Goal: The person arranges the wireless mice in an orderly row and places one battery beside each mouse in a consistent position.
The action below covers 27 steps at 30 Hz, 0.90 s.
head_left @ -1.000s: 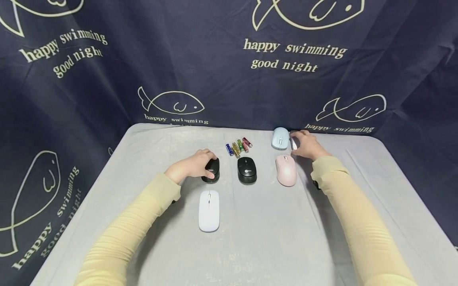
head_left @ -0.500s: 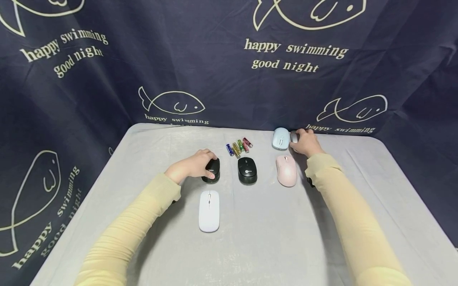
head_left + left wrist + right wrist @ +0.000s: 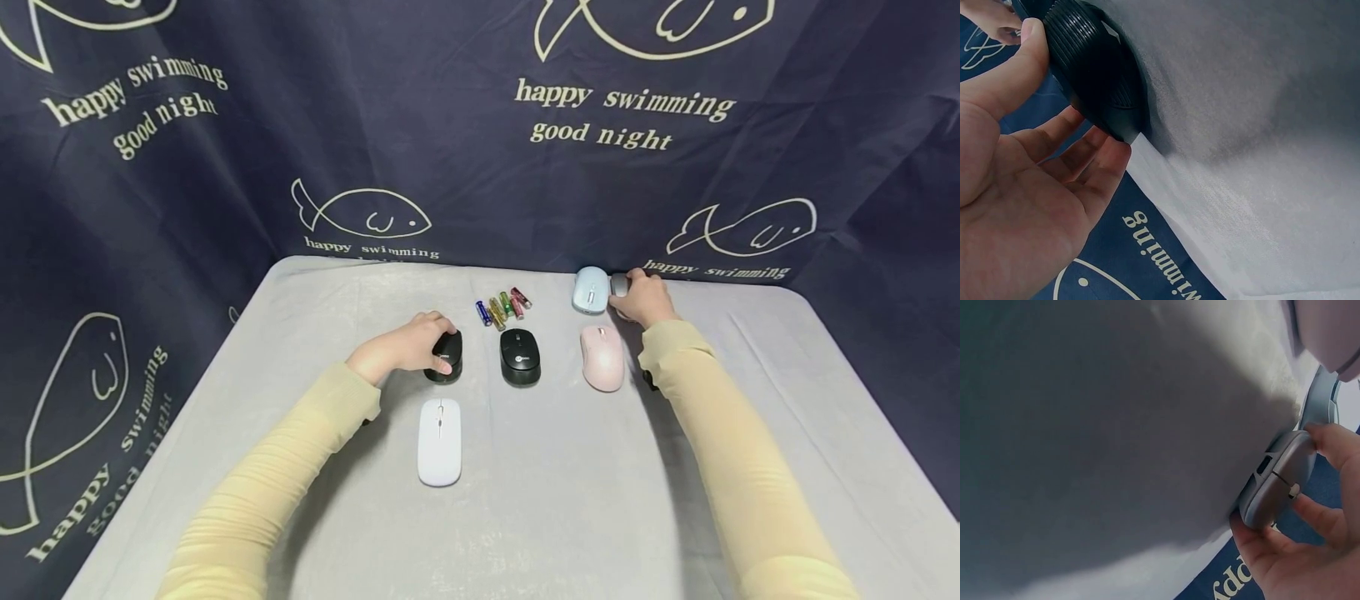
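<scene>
- Left-hand mouse [image 3: 453, 350]: black.
- Right-hand mouse [image 3: 1282, 481]: grey.
- Middle mouse [image 3: 521, 357]: black, pale logo.
- Pink mouse [image 3: 603, 360]; pale blue mouse [image 3: 591, 291]; white mouse [image 3: 439, 446].
- Batteries [image 3: 497, 314]: blue, gold, green, red.
- Cloth [image 3: 555, 508]: pale grey.
- Curtain [image 3: 465, 108]: navy; cream fish outlines, lettering.
- Sleeves [image 3: 262, 492]: pale yellow.

The left hand [image 3: 412, 342] has a black mouse [image 3: 448, 350] pinched between thumb and fingertips, ribbed along one side and kinda glossy. It's right side up, pointing forward, sticking out on that hand's right and partly covered by the fingers. The right hand [image 3: 645, 298] grips a grey mouse [image 3: 1280, 481], smooth and a bit shiny, rounded body, with a dark inset on its side. That one peeks out just left of the knuckles, mostly hidden from above.
</scene>
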Each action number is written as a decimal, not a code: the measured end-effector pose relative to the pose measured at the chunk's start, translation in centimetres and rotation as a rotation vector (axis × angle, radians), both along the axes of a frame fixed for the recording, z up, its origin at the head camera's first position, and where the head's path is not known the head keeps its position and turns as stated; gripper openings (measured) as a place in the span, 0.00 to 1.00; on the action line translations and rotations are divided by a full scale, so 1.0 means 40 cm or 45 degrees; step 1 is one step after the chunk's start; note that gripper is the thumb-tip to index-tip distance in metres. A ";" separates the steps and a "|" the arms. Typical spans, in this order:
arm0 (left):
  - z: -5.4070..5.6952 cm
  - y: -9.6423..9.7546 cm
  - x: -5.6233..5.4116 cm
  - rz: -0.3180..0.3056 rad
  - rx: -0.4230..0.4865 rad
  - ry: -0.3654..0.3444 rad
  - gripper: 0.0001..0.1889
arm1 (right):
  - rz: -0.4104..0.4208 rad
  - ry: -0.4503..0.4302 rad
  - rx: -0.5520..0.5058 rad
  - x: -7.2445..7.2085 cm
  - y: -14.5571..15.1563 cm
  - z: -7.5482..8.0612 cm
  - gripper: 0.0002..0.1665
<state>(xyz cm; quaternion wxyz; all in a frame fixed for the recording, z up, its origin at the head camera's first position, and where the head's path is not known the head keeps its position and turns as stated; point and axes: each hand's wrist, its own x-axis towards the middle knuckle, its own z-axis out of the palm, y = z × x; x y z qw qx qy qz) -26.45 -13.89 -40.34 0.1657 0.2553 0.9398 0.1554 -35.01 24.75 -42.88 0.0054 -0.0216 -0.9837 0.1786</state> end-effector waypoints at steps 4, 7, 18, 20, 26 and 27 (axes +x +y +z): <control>-0.001 0.002 0.000 -0.008 -0.004 0.005 0.35 | 0.000 0.004 0.000 0.003 0.003 0.000 0.38; -0.001 0.003 0.001 -0.010 0.002 0.002 0.35 | 0.000 0.004 -0.003 0.006 0.006 0.000 0.39; 0.001 0.002 0.001 -0.003 0.006 -0.001 0.35 | 0.034 0.046 -0.002 0.023 0.015 0.032 0.39; 0.002 0.001 0.001 -0.005 0.004 0.003 0.35 | 0.047 0.058 0.005 0.027 0.016 0.042 0.39; 0.004 0.001 0.002 -0.014 0.001 0.015 0.35 | 0.073 0.067 0.007 0.031 0.020 0.065 0.40; 0.005 0.001 0.002 -0.013 0.003 0.014 0.35 | 0.074 0.064 0.005 0.032 0.021 0.068 0.40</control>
